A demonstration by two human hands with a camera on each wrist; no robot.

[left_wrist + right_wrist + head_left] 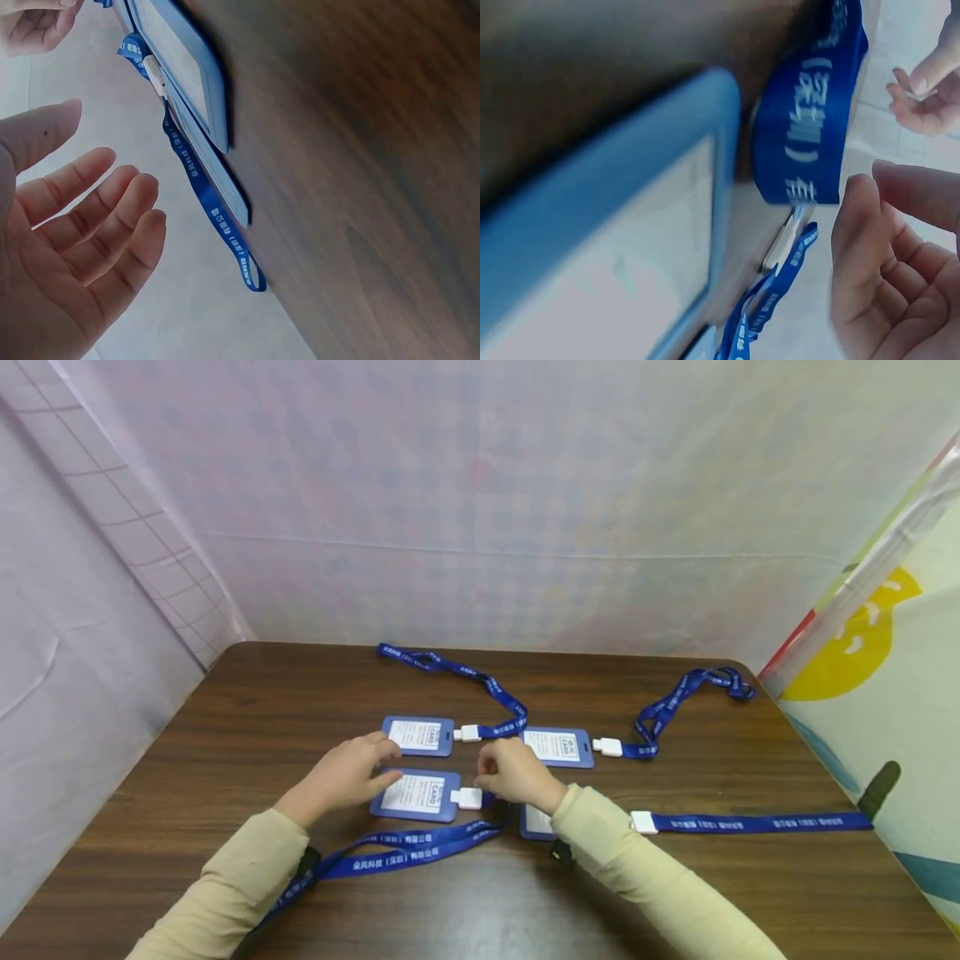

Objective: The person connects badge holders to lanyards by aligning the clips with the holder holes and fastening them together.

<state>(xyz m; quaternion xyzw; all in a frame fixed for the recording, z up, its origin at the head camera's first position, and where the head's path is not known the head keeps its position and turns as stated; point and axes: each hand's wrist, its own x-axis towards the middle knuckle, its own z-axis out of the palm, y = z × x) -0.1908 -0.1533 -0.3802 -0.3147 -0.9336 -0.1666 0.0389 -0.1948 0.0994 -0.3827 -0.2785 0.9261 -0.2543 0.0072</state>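
Over the two left card holders, the upper (416, 737) and the lower (415, 795), my left hand (341, 781) has its fingers spread and relaxed; the left wrist view shows this hand (82, 240) with nothing in it. My right hand (517, 772) is just right of the lower holder's white clip (468, 798). In the right wrist view, thumb and index tips of the right hand (900, 262) meet, with nothing visible between them. A blue strap (802, 127) curves up beside those fingertips. A blue lanyard (397, 850) runs from under the right hand toward the left forearm.
Another card holder (557, 747) is right of my right hand, and a fourth (536, 822) is partly hidden by the right forearm. Blue lanyards lie at the back (468, 672), back right (675, 693) and right (757, 823). A pale curtain (480, 527) hangs behind the table.
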